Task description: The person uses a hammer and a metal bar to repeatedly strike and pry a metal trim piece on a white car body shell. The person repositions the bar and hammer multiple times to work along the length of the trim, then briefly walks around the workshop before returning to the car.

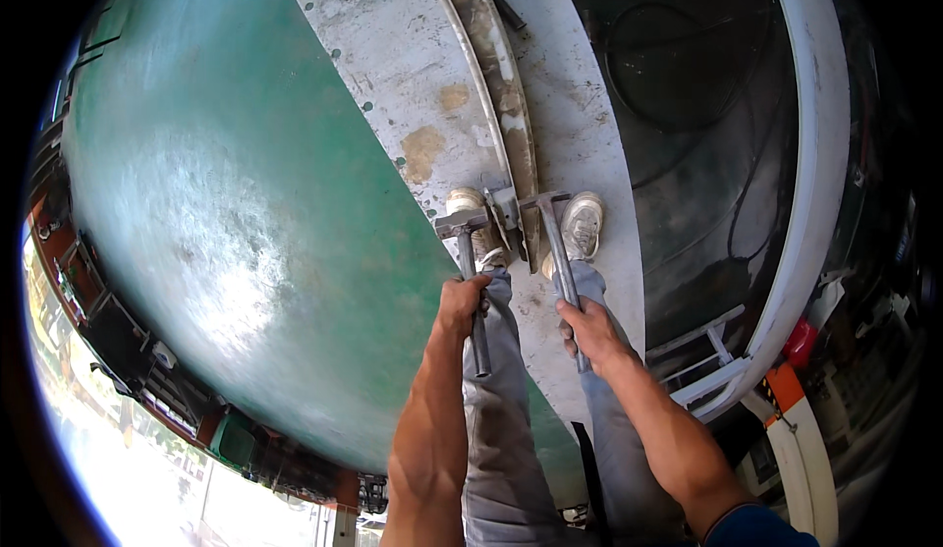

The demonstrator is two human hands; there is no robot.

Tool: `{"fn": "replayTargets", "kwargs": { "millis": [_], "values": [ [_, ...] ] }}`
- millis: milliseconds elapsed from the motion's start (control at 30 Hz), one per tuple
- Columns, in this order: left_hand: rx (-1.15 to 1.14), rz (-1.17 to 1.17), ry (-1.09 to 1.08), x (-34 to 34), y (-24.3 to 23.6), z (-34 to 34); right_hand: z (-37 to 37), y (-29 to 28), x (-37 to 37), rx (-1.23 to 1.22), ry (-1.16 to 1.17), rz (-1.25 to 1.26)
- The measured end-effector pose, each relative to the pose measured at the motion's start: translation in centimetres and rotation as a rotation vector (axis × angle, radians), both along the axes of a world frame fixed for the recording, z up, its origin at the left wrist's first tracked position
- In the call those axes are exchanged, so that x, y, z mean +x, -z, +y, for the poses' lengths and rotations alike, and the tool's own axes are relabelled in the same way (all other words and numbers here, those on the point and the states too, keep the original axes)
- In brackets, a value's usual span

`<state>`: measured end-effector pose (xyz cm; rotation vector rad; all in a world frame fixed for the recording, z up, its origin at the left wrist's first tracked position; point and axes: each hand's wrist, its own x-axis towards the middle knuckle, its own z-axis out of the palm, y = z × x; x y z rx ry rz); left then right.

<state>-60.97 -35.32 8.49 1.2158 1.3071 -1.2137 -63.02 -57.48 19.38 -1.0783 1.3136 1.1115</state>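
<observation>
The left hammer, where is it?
In the head view, the hammer is near the middle, in the left hand, its head partly hiding the left shoe, left of the metal strip.

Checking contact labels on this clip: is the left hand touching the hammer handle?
Touching. The head view shows the left hand wrapped around the hammer handle.

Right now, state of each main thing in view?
Grey block-headed metal hammer: gripped, head forward.
Left hand: closed around it.
Grey narrow-headed metal hammer: gripped, head forward.
Right hand: closed around it.
Long curved metal strip: lying, worn.
Whitish painted platform: scuffed, stained.
Pale laced shoes: dirty.
</observation>
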Motion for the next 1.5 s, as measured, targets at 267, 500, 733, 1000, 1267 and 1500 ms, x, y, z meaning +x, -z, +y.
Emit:
{"fn": "replayTargets", "kwargs": {
  "millis": [267, 500, 733, 1000, 1267, 1500],
  "values": [
    [0.01, -0.055, 0.031, 0.2, -1.0, -1.2, 2.6, 0.6, 0.4, -0.014, 0.046, 0.029],
    [0.009, -0.11, 0.094, -0.6, -0.6, -1.9, 5.1, 0.0, -0.2, 0.029, 0.151, 0.057],
    [-0.001, -0.069, 0.09, -1.2, -0.3, -2.6, 2.7, 1.4, -1.9, 0.084, 0.144, 0.01],
    [0.021, -0.076, 0.077, -1.8, 0.0, -2.8, 0.7, 1.5, -1.8, -0.011, 0.174, -0.077],
    [0.013, -0.076, 0.061, -1.8, -0.1, -3.0, 3.5, 1.3, -2.9, 0.016, 0.06, -0.057],
    [0.033, -0.101, 0.049, -1.4, -0.7, -4.0, 5.1, 1.4, -2.9, -0.022, 0.12, -0.057]
  ]
}}
